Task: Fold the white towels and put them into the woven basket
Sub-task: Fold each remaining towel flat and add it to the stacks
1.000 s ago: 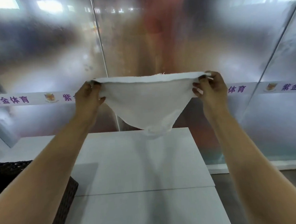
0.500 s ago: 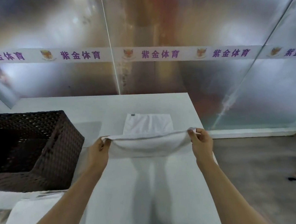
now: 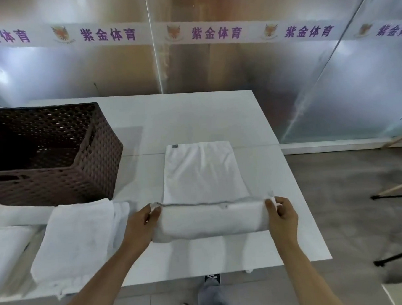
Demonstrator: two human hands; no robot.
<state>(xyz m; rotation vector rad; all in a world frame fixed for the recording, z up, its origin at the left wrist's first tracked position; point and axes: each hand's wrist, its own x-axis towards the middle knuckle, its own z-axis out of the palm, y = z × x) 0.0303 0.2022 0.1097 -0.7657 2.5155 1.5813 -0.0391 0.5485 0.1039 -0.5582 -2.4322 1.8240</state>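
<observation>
A white towel (image 3: 200,173) lies lengthwise on the white table (image 3: 188,120), its far end flat and its near end lifted. My left hand (image 3: 142,224) pinches the near left corner and my right hand (image 3: 281,214) pinches the near right corner, with the held edge stretched between them and a fold of cloth sagging beneath it. The dark brown woven basket (image 3: 53,169) stands at the table's left; its inside looks dark and I see no towel in it. More white towels (image 3: 75,239) lie stacked in front of the basket.
A frosted glass wall with a printed white band (image 3: 210,32) runs behind the table. Wooden and black stand legs (image 3: 397,191) reach in on the grey floor at the right. My leg and shoe (image 3: 206,299) show below the table's near edge.
The towel came down from chest height onto the table. Its far end now lies flat, and both hands have drawn the near edge closer to the table's front.
</observation>
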